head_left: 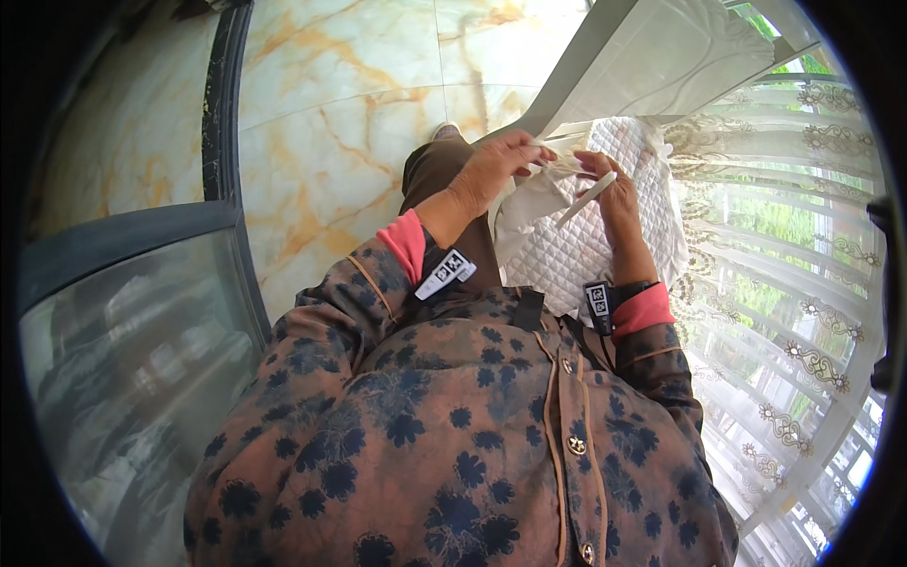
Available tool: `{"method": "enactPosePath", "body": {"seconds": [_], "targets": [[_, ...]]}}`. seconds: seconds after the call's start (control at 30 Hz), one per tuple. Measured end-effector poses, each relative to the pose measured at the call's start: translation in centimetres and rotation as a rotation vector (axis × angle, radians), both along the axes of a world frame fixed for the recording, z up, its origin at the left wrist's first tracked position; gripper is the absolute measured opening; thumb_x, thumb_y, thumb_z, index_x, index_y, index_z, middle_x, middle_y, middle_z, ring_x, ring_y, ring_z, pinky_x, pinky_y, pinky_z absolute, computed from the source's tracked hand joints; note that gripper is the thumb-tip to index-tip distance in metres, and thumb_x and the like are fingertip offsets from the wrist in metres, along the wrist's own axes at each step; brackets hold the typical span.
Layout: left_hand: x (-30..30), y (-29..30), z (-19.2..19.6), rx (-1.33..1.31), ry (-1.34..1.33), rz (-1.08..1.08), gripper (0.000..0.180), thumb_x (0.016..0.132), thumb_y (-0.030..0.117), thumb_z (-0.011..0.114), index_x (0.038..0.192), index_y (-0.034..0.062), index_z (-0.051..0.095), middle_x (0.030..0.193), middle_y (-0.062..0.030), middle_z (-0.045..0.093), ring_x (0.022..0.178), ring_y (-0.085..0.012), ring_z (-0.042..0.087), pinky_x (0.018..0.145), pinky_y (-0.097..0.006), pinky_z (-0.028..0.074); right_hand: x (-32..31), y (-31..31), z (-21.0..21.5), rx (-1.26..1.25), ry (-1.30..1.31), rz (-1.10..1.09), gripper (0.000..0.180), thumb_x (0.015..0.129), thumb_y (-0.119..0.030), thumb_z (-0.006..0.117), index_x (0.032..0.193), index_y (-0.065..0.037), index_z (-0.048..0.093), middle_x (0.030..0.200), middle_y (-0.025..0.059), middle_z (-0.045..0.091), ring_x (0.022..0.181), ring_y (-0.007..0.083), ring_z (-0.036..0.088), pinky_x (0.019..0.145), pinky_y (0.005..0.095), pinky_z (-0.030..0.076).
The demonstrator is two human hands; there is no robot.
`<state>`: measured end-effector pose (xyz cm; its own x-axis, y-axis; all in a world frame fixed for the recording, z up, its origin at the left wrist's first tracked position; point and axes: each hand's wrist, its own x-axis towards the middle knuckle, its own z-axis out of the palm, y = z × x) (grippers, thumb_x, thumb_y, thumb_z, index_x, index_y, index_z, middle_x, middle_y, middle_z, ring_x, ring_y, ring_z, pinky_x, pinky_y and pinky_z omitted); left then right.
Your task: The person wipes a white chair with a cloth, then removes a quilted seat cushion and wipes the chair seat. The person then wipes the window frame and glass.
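Observation:
A white quilted cloth with a diamond stitch pattern and a plain pale border lies beside my right leg. Above its upper part, my left hand pinches a bunched piece of thin white fabric between thumb and fingers. Close by on the right, my right hand has curled fingers around a flat white strip, whose end slants down over the quilting. The gathered fabric stretches between both hands. Exactly how the strip joins the fabric is hidden by my fingers.
Sheer embroidered curtains hang on the right before a bright window. A pale panel stands beyond my hands. At left is a dark-framed glass pane. The floor is marbled tile.

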<state>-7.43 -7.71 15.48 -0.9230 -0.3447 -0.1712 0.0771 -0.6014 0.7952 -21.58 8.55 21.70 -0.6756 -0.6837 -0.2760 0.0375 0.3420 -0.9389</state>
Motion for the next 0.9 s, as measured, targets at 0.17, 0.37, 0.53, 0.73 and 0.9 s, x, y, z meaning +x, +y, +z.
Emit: {"method": "enactPosePath", "body": {"seconds": [0.17, 0.37, 0.53, 0.73, 0.9], "targets": [[1.9, -3.0, -1.0, 0.564, 0.027, 0.129, 0.022, 0.099, 0.026, 0.05, 0.1, 0.0077, 0.061, 0.1, -0.0074, 0.067, 0.097, -0.0198, 0.062, 0.084, -0.035, 0.049, -2.5, 2.8, -1.3, 0.323, -0.222, -0.077, 0.047, 0.1, -0.046, 0.049, 0.081, -0.007, 0.066, 0.067, 0.002, 0.06, 0.052, 0.0133, 0.055, 0.048, 0.0264, 0.046], [1.3, -5.6, -2.5, 0.376, -0.081, 0.176, 0.04, 0.102, 0.035, 0.042, 0.106, 0.001, 0.061, 0.098, -0.0119, 0.064, 0.088, -0.0213, 0.063, 0.077, -0.034, 0.05, -5.3, 2.7, -4.7, -0.346, -0.82, -0.143, 0.042, 0.102, -0.044, 0.041, 0.076, -0.014, 0.053, 0.093, 0.0016, 0.065, 0.096, 0.0161, 0.06, 0.076, 0.0347, 0.049], [-0.7, -7.5, -3.8, 0.419, -0.318, 0.103, 0.039, 0.104, 0.034, 0.04, 0.104, -0.0002, 0.059, 0.081, -0.0051, 0.054, 0.068, -0.0157, 0.053, 0.059, -0.027, 0.044, -8.6, 0.4, -8.3, -0.452, -0.886, -0.33, 0.04, 0.102, -0.04, 0.043, 0.081, -0.011, 0.06, 0.121, 0.0104, 0.065, 0.099, 0.0174, 0.062, 0.067, 0.0289, 0.05], [-5.1, -9.4, -5.0, 0.343, -0.411, 0.186, 0.036, 0.104, 0.031, 0.039, 0.104, 0.0002, 0.059, 0.074, -0.0018, 0.046, 0.054, -0.0092, 0.039, 0.045, -0.023, 0.031, -11.3, -4.9, -10.9, -0.148, -0.775, -0.35, 0.023, 0.101, -0.026, 0.05, 0.104, -0.007, 0.063, 0.108, 0.0069, 0.068, 0.092, 0.0184, 0.066, 0.067, 0.0274, 0.053], [-9.0, -10.0, -6.7, 0.191, -0.468, 0.115, 0.031, 0.1, 0.027, 0.047, 0.101, 0.0007, 0.063, 0.069, -0.0025, 0.049, 0.054, -0.0082, 0.042, 0.045, -0.022, 0.032, -11.1, -10.1, -11.8, -0.093, -0.824, -0.135, 0.026, 0.097, -0.019, 0.056, 0.117, -0.004, 0.061, 0.103, 0.0093, 0.068, 0.092, 0.0213, 0.067, 0.078, 0.0273, 0.057]]}}
